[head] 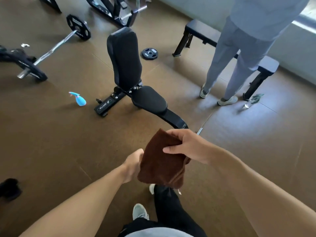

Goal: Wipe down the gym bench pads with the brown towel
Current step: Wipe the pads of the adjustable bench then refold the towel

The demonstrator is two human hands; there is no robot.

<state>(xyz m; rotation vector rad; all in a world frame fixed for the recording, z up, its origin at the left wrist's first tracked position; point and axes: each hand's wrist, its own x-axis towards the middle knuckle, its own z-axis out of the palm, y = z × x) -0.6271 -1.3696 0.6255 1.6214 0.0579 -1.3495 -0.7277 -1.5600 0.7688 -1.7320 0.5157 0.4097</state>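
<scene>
A folded brown towel (161, 165) hangs in the air between both hands, in front of the bench. My right hand (185, 146) pinches its upper right part, thumb laid across the front. My left hand (134, 162) grips the towel's left edge, fingers hidden behind the cloth. The black gym bench stands ahead on the brown floor, its back pad (124, 57) raised upright and its seat pad (149, 100) nearer to me. The towel touches neither pad.
A blue spray bottle (79, 99) stands on the floor left of the bench. A barbell (56, 46) with plates lies far left, a loose weight plate (150, 53) behind the bench. A person in grey (239, 53) stands at right by a flat bench (203, 32).
</scene>
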